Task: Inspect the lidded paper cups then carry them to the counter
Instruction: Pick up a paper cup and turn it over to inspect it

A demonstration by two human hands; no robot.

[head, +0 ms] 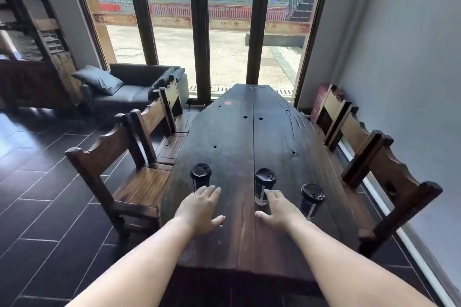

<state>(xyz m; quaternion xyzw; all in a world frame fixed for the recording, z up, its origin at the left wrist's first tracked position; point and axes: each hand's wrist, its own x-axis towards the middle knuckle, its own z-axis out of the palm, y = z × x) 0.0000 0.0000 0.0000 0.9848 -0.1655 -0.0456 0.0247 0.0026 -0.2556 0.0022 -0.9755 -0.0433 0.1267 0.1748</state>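
Three black lidded paper cups, upright on the long dark wooden surface point(232, 132): left cup point(200, 176), middle cup point(264, 185), right cup point(311, 198), lower centre of frame. My two hands, left hand point(199, 209), right hand point(280, 209): fingers spread, empty.

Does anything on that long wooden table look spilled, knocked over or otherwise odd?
Nothing stands out. All three lidded paper cups stand upright with their dark lids on: the left cup, the middle cup and the right cup. No spill shows on the table. Both hands, left and right, are open.
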